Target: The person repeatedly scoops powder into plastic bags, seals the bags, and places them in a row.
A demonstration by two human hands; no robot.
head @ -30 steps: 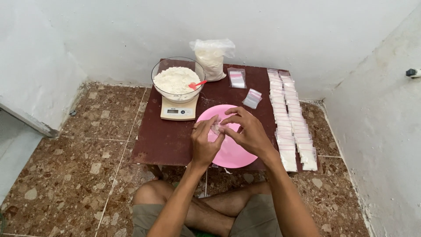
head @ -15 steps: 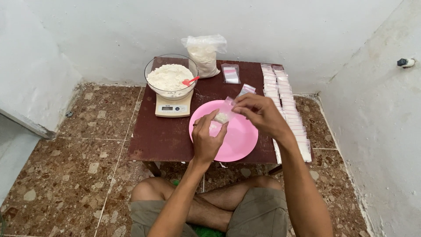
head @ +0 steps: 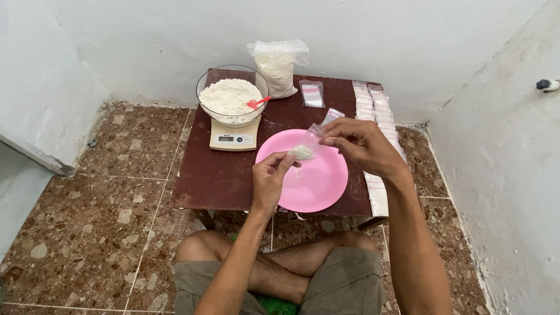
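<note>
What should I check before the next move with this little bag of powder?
1. Small clear bag held by both hands, left hand low, right hand at the top: ok.
2. Bag is over the pink plate: ok.
3. Bag mouth sealed: cannot tell.
4. Bowl of white powder sits level on the scale: ok.
5. Red spoon rests in the bowl: ok.
6. Scale reading: cannot tell.

The person's forearms are bare from elbow to wrist, with no sleeves, watch or bracelet showing. The left hand [head: 269,178] and the right hand [head: 357,143] are bare as well, without gloves or rings. Loose olive-green cloth shorts [head: 344,286] cover the thighs, and the knees and shins below them are uncovered.
</note>
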